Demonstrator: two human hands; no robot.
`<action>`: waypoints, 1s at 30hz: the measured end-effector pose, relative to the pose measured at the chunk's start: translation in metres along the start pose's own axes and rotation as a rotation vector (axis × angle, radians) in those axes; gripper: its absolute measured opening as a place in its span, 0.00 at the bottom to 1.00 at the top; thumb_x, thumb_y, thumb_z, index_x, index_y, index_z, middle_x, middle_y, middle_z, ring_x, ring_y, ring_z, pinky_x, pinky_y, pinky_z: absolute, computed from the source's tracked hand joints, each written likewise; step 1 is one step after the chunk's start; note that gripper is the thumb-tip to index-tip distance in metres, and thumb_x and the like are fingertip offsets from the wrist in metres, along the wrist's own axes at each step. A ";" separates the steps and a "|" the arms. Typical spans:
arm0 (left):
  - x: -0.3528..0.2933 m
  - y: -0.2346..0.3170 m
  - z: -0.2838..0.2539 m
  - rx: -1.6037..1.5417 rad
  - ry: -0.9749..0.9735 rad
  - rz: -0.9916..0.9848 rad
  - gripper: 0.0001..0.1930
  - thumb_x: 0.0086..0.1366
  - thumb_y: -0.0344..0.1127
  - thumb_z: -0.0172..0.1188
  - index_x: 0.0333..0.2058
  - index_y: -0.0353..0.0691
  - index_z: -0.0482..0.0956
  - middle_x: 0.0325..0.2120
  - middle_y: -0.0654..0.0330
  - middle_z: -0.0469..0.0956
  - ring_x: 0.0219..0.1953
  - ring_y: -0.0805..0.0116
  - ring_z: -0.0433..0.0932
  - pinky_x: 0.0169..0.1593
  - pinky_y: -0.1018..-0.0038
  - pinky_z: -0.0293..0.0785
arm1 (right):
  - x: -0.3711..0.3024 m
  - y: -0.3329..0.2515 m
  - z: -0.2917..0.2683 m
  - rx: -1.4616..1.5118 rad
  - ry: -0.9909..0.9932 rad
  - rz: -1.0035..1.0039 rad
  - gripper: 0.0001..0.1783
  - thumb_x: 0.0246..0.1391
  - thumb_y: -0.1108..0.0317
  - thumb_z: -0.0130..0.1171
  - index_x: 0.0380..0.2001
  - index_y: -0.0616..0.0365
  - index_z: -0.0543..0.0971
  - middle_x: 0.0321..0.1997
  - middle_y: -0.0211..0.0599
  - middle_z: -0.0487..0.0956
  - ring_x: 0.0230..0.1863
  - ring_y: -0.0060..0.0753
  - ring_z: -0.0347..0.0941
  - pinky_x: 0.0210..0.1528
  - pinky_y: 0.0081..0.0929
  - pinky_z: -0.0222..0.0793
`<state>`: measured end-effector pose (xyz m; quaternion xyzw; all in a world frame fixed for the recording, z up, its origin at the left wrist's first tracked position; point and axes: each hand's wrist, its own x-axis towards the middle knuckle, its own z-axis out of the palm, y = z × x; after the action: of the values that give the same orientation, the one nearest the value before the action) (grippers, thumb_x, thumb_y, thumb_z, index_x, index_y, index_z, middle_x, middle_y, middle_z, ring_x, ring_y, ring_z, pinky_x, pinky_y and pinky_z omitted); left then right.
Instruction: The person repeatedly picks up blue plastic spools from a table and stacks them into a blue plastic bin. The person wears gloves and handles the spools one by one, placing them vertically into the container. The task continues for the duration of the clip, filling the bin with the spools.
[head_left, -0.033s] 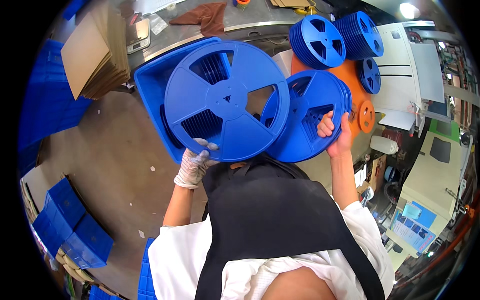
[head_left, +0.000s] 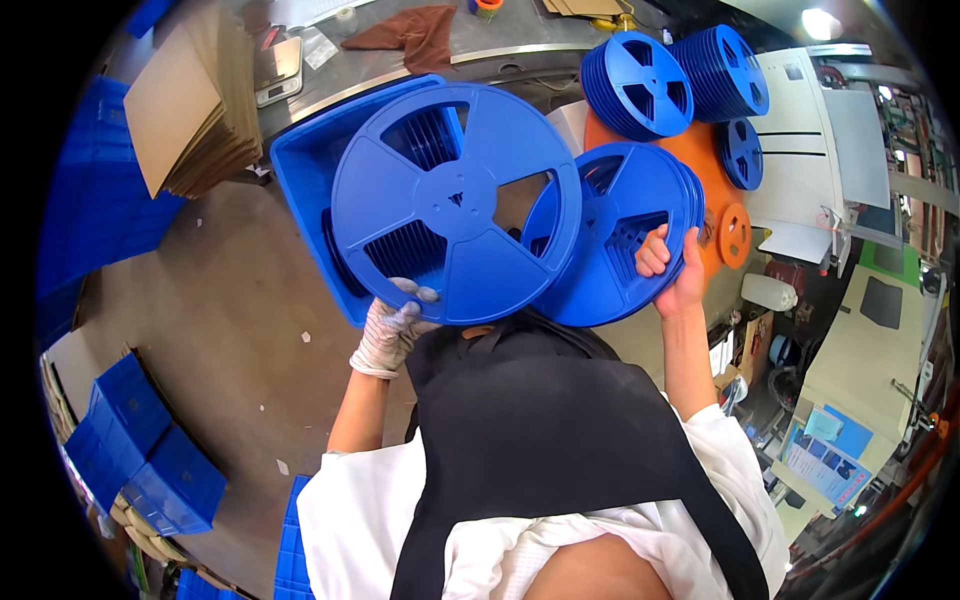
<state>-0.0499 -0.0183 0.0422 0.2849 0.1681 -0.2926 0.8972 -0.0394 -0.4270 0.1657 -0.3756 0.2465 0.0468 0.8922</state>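
Note:
My left hand (head_left: 392, 330), in a whitish glove, is closed on the lower edge of a large blue plastic reel (head_left: 520, 226), its fingers passing over the rim. The reel's flat face, with cut-out windows, is turned toward me. My bare right hand (head_left: 674, 272) grips the right rim of another blue reel (head_left: 600, 290), fingers through its window and thumb outside. Further reel rims show right behind that one; I cannot tell how many it grips. The left reel partly covers the right one. Behind the left reel, a blue bin (head_left: 303, 185) holds several upright reels.
Stacked blue reels (head_left: 648, 85) stand on an orange surface (head_left: 705, 150) at the far right, near an orange disc (head_left: 733, 236). A metal workbench (head_left: 500, 35) runs along the back, with a scale (head_left: 278, 90) and brown cloth (head_left: 415, 35). Cardboard sheets (head_left: 175, 100) stand at left; blue crates (head_left: 150, 440) lie below.
Almost nothing differs. The whole scene is shifted very slightly to the right and down; both hands keep the same hold on their reels.

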 end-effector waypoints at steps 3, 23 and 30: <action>0.001 0.001 0.007 -0.016 0.035 -0.013 0.13 0.61 0.29 0.65 0.44 0.43 0.75 0.41 0.53 0.80 0.44 0.57 0.83 0.45 0.59 0.85 | 0.001 0.001 -0.002 0.013 0.015 0.015 0.26 0.66 0.41 0.44 0.40 0.56 0.72 0.23 0.27 0.64 0.23 0.24 0.60 0.30 0.25 0.59; 0.228 -0.035 -0.098 0.973 0.736 -0.056 0.15 0.62 0.29 0.62 0.46 0.45 0.71 0.37 0.58 0.78 0.36 0.63 0.79 0.33 0.64 0.79 | -0.009 -0.011 -0.045 -0.036 0.201 0.017 0.24 0.68 0.42 0.41 0.39 0.54 0.71 0.22 0.26 0.65 0.23 0.24 0.61 0.30 0.26 0.61; 0.234 -0.051 -0.099 1.216 0.740 -0.120 0.38 0.59 0.34 0.65 0.65 0.48 0.55 0.60 0.50 0.65 0.59 0.52 0.69 0.58 0.61 0.70 | -0.008 -0.008 -0.047 0.068 0.121 -0.008 0.25 0.67 0.42 0.43 0.40 0.55 0.71 0.20 0.25 0.63 0.20 0.20 0.58 0.26 0.22 0.57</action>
<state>0.0862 -0.0924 -0.1654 0.8056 0.2838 -0.2675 0.4460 -0.0630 -0.4641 0.1467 -0.3482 0.2997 0.0120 0.8881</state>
